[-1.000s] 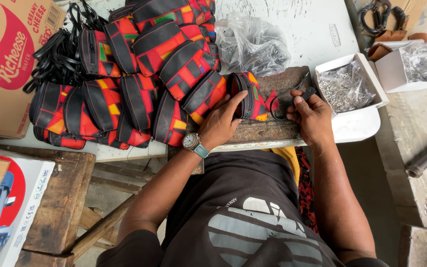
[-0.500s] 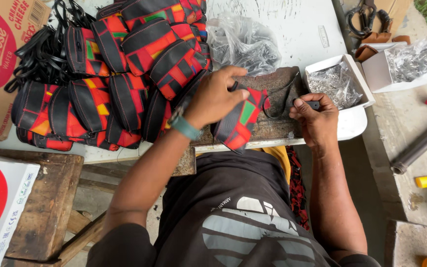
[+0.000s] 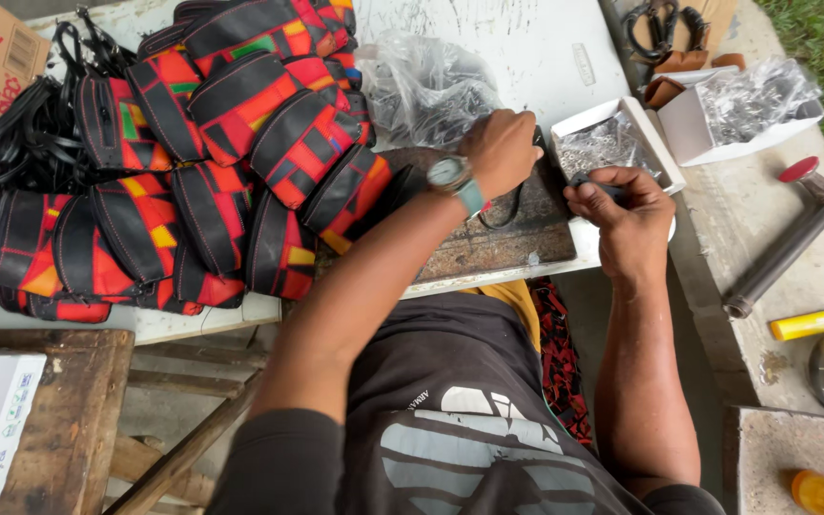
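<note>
At upper centre, the left hand (image 3: 500, 151) covers a dark strap (image 3: 505, 202); its grip is hidden. The right hand (image 3: 622, 205) pinches something small, unclear, beside the box of metal fittings (image 3: 605, 143).

1. The pouches (image 3: 231, 162) piled along the worktop's left edge are patchwork cloth with a matt, leathery black trim.
2. The dark slab (image 3: 488, 238) at the worktop's front edge looks rough, pitted and worn.
3. The white worktop (image 3: 526, 48) is scuffed and matt.
4. The bag (image 3: 422, 86) near the back edge is thin, crinkled clear plastic.
5. The open box (image 3: 612, 143) by the right edge is paperboard holding shiny metal bits.
6. The hammer (image 3: 793, 229) has a dull metal handle.
</note>
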Action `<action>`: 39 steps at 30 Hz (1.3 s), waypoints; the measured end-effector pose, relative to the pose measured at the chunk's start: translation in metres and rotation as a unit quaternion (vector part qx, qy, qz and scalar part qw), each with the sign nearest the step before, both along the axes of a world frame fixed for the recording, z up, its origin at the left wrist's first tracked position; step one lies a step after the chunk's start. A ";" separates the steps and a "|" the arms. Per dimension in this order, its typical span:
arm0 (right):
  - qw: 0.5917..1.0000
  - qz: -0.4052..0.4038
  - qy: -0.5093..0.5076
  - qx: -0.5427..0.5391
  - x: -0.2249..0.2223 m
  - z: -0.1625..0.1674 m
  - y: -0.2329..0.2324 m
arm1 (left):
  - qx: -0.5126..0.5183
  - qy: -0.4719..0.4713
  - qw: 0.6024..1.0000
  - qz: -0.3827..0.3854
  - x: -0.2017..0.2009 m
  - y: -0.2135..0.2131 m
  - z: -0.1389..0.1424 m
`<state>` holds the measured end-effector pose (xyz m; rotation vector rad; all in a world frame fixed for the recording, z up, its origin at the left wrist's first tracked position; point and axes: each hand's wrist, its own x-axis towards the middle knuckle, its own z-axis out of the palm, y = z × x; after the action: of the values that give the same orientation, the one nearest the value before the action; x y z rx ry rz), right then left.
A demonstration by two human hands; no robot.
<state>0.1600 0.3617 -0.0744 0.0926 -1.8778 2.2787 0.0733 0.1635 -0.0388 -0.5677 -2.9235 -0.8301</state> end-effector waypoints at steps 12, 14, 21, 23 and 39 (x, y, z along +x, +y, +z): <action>0.997 0.023 0.060 0.050 -0.008 0.014 0.041 | 0.389 -0.093 0.914 -0.069 -0.011 0.031 -0.019; 0.996 0.037 0.055 0.063 -0.001 0.015 0.030 | 0.412 -0.081 0.903 -0.088 0.021 0.019 -0.020; 0.991 0.115 -0.031 -0.063 0.036 0.028 -0.033 | 0.620 -0.209 0.753 -0.066 0.101 -0.033 -0.032; 0.992 0.110 -0.022 -0.050 0.040 0.029 -0.050 | 0.633 -0.210 0.742 -0.064 0.103 -0.052 -0.038; 0.993 0.096 0.016 0.068 0.026 0.023 -0.070 | 0.577 -0.120 0.804 -0.077 0.091 -0.073 -0.057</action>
<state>0.1858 0.2921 -0.0512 0.3414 -2.0875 2.2493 0.1644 0.0907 -0.0955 -0.5493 -1.8773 -2.4803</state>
